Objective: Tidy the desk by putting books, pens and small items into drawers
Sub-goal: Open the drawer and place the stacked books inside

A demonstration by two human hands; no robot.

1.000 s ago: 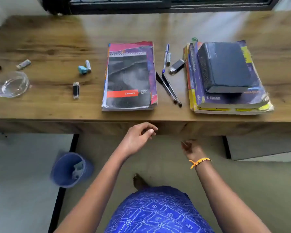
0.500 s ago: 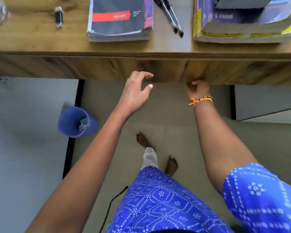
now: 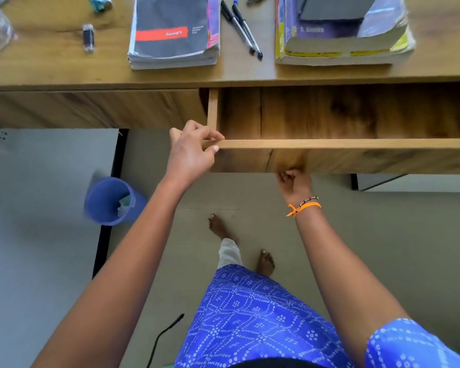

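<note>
- Head view: the drawer (image 3: pixel 329 128) sticks out from under the bench (image 3: pixel 51 73).
- The left hand (image 3: pixel 190 152) pinches the drawer's front corner.
- The right hand (image 3: pixel 295 181) is curled under the drawer front.
- A spiral pad (image 3: pixel 170 25), two black pens (image 3: pixel 242 30) and a stack of books (image 3: pixel 343 41) lie on the bench.

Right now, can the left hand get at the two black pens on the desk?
Probably yes, once it lets go. The left hand grips the open drawer's front corner; the black pens lie uncovered on the desk between the book stacks, nothing over them.
</note>
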